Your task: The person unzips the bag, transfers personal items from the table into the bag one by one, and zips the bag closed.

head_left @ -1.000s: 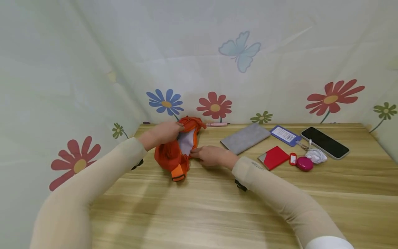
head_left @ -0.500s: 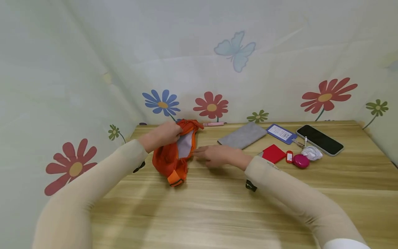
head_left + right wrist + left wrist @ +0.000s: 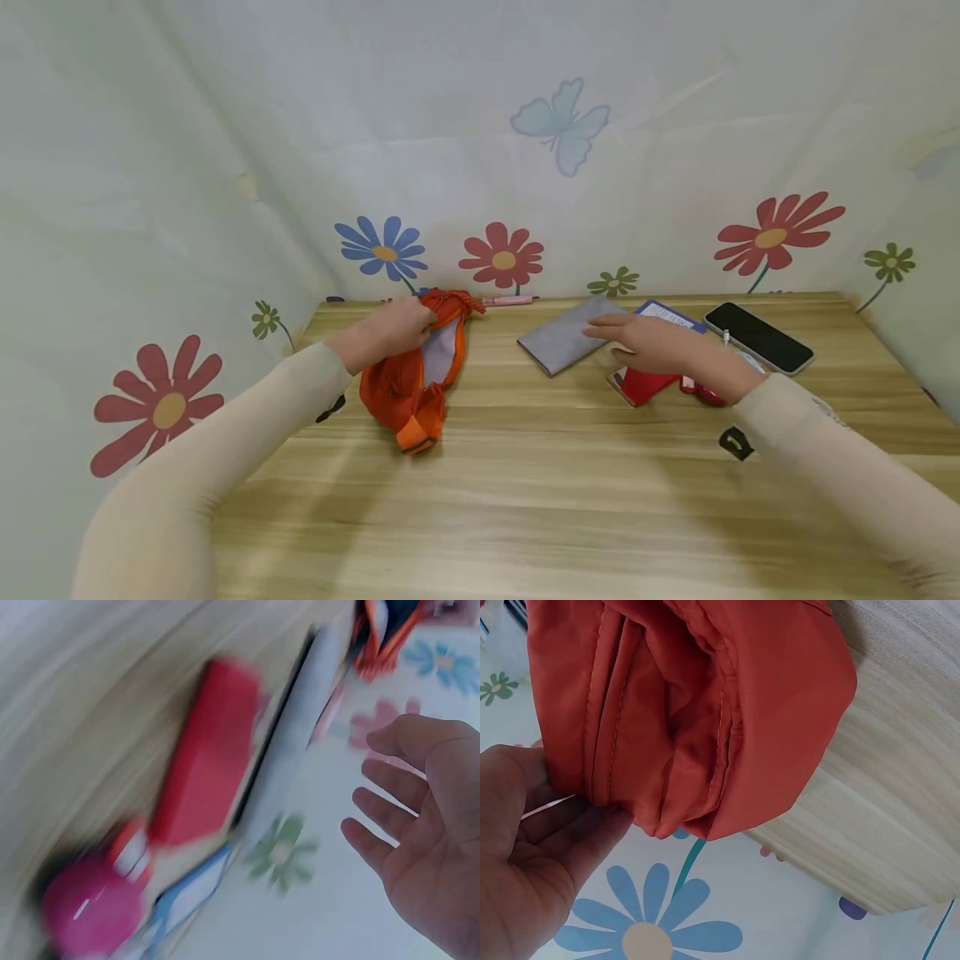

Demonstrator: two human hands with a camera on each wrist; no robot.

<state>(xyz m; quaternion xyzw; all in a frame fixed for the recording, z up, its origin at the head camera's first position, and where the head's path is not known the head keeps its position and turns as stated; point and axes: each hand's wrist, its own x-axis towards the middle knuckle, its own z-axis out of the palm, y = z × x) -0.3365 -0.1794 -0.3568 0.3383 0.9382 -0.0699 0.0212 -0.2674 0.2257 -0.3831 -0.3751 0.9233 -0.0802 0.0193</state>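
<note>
An orange fabric pouch (image 3: 408,377) with a grey lining lies at the back left of the wooden table (image 3: 525,500). My left hand (image 3: 397,327) pinches its upper rim and holds the mouth apart; the left wrist view shows the pouch (image 3: 697,712) with my fingers (image 3: 562,832) curled on its edge. My right hand (image 3: 648,343) hovers open with straight fingers above a red card case (image 3: 645,385), beside a grey flat sleeve (image 3: 558,337). The blurred right wrist view shows the red case (image 3: 210,757), the grey sleeve (image 3: 292,742) and my empty palm (image 3: 420,802).
A blue card holder (image 3: 667,314), a black phone (image 3: 757,337) with a white cable and a pink round case (image 3: 90,911) lie at the right. A pink pen (image 3: 508,300) lies along the back edge. Flowered cloth walls enclose the table.
My right hand has let go of the pouch's edge and moved right, over the red card case. My left hand still holds the pouch's rim.
</note>
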